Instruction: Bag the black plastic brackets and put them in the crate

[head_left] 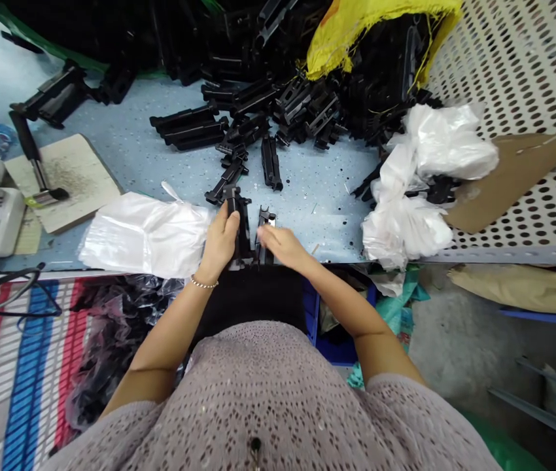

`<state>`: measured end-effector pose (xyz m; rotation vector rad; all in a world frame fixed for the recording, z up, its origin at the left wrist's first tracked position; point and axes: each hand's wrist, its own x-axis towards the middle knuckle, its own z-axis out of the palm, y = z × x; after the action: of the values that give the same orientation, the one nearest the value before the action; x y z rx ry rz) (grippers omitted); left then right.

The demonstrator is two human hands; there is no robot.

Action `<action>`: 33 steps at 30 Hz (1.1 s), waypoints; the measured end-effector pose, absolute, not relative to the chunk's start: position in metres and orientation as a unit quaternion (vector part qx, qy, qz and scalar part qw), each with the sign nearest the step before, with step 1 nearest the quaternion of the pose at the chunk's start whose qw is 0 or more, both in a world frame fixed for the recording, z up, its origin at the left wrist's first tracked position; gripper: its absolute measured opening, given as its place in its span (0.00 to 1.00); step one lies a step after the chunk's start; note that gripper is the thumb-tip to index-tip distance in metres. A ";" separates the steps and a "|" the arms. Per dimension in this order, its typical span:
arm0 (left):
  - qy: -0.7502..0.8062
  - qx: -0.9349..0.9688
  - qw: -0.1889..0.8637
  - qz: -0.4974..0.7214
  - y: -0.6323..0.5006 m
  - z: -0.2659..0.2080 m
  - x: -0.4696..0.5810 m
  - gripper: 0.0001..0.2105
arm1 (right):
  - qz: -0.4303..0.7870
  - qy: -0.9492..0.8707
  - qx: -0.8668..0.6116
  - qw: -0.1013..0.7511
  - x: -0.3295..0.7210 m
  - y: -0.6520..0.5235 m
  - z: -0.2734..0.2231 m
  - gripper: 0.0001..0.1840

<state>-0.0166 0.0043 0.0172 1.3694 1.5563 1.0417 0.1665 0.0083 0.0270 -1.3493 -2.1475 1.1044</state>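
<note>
A: I'm on head cam fm here. What've the hands got?

B: I see the L hand (222,237) wrapped round a black part (242,226) near the front edge of the blue table (327,203), thumb against its upper end. R hand (285,248) is at a second black pc (266,215) just to the right; fingers curled & a bit blurred, so I can't tell if it's gripping or only touching.

A: OK, & what's abt them?

B: Flat white plastic bags (148,232) just L of the L hand. Loose black parts (187,127) beyond, running up to a yellow sack (344,33) w/ more inside. Far left, I've a brush-like tool (29,145) on a pale board (86,167). Over on the R side, crumpled white bags (447,140) next to brown cardboard (508,173), w/ a perforated white panel (518,65) behind.
</note>
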 end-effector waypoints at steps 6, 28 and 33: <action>0.726 0.640 0.223 0.121 -0.002 0.004 -0.001 0.24 | 0.163 -0.692 -0.684 0.164 0.171 0.119 0.005 0.23; 0.345 0.205 0.797 0.452 -0.017 0.070 0.009 0.18 | 0.164 -0.801 -0.419 0.396 0.178 0.067 0.033 0.34; 0.392 0.191 0.752 0.494 -0.007 0.066 -0.001 0.16 | 0.221 -0.832 -0.371 0.348 0.160 0.019 0.036 0.33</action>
<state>-0.0014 -0.0072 0.0661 0.4169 0.8565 1.0776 0.1596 0.0189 0.0361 -0.9616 -2.1581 0.5725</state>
